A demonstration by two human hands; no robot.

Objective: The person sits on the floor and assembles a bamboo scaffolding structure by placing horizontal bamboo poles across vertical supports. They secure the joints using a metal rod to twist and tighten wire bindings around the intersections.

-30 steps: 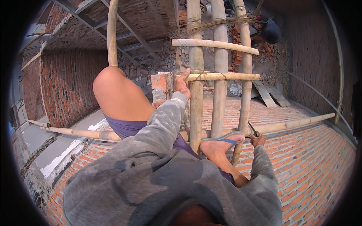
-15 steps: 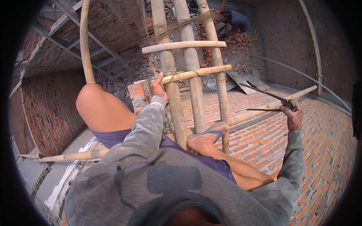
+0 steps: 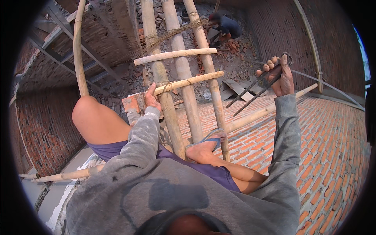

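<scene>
My left hand (image 3: 152,98) is closed around the left end of a split bamboo crosspiece (image 3: 188,81), with one digit pointing up. Dark ties bind that crosspiece across three long bamboo poles (image 3: 183,64). Out to the right, my raised right hand (image 3: 282,79) grips a dark pair of pincers (image 3: 255,95) near its head. Its two long ribbed handles point down and left, apart from each other, and a rounded end shows above my fingers. A second split bamboo crosspiece (image 3: 175,56) lies farther along the poles.
Thin tie strands (image 3: 176,32) lie across the poles. Below, a person (image 3: 227,28) bends among rubble and bricks. My sandalled foot (image 3: 207,145) rests on the bamboo. A horizontal pole (image 3: 254,113) runs along the brick wall (image 3: 313,137); a ladder-like frame (image 3: 64,33) stands at left.
My right hand has risen and turned, swinging the pincers' handles from pointing left to pointing down-left. My left hand keeps its place at the crosspiece. The whole view has shifted slightly.
</scene>
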